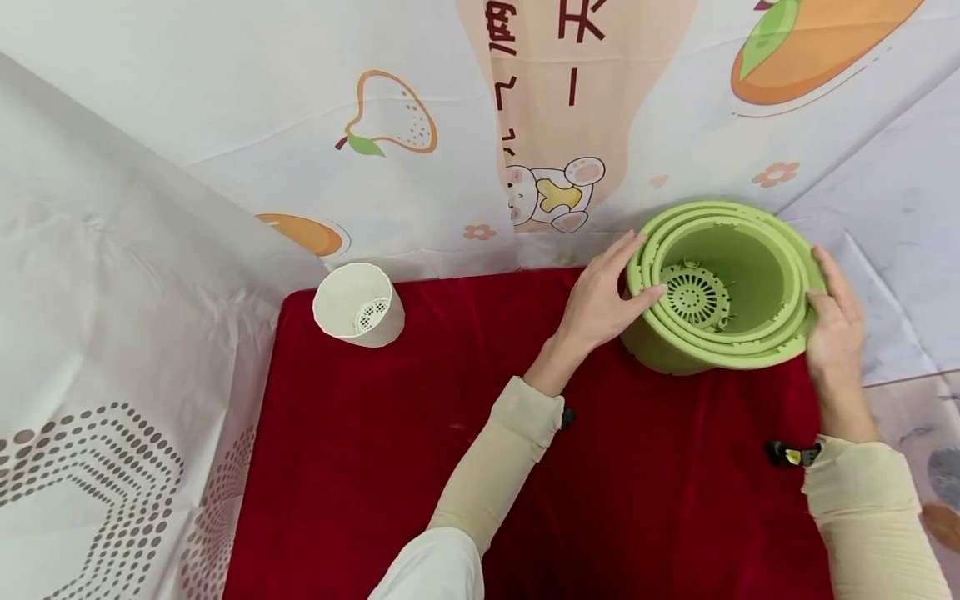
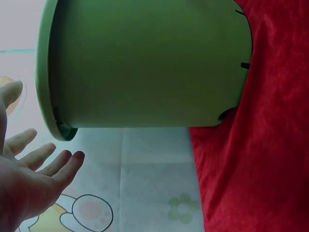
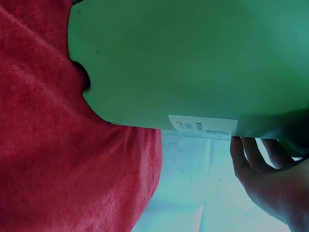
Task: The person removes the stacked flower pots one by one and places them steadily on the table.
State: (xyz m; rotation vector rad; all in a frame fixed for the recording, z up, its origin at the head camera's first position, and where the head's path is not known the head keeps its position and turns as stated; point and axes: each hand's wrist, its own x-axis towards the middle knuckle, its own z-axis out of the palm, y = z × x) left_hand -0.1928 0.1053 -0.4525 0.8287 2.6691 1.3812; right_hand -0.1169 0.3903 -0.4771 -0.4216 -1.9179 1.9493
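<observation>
A stack of nested green flower pots (image 1: 720, 354) stands upright at the back right of the red cloth. Slots show in the innermost pot's bottom. My left hand (image 1: 600, 300) is at the stack's left rim, thumb and fingers spread; in the left wrist view that hand (image 2: 34, 181) appears slightly apart from the green wall (image 2: 149, 67). On the opposite side my right hand (image 1: 836, 333) grips the rim, thumb on top and fingers outside. The right wrist view shows its fingers (image 3: 253, 154) bent against the pot, near a white label (image 3: 205, 126).
A white pot (image 1: 375, 329) with a perforated bottom stands at the back left of the red cloth (image 1: 360, 467). Behind the table hangs a printed white curtain (image 1: 442, 192), close to the green stack. More pale sheeting (image 1: 135, 333) borders the left side.
</observation>
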